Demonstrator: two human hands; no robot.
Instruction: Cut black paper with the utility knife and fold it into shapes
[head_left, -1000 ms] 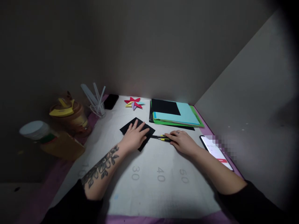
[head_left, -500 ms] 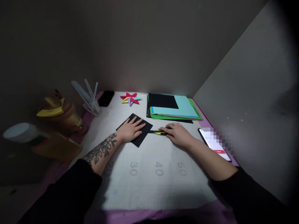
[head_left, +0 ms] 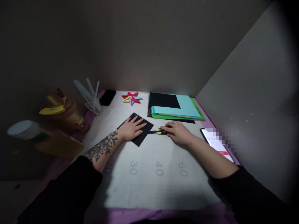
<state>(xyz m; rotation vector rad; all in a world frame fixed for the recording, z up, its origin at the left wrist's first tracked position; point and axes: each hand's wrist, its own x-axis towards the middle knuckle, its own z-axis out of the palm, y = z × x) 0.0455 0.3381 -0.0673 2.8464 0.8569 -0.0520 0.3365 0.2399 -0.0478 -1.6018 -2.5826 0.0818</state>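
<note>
My left hand lies flat with fingers spread on a square sheet of black paper, turned cornerwise on the white mat. Just right of it, my right hand is closed over the handle end of what look like scissors, black and yellow. Their narrow dark end points left and reaches the paper's right corner. My fingers hide most of the handles.
A stack of coloured paper topped by a black sheet lies behind. A folded paper star, a dark phone, a cup of white strips and a brown-and-yellow container stand leftward. A lit phone lies right.
The view has shifted slightly. Both hands, the black paper and the scissors keep nearly the same places on the mat.
</note>
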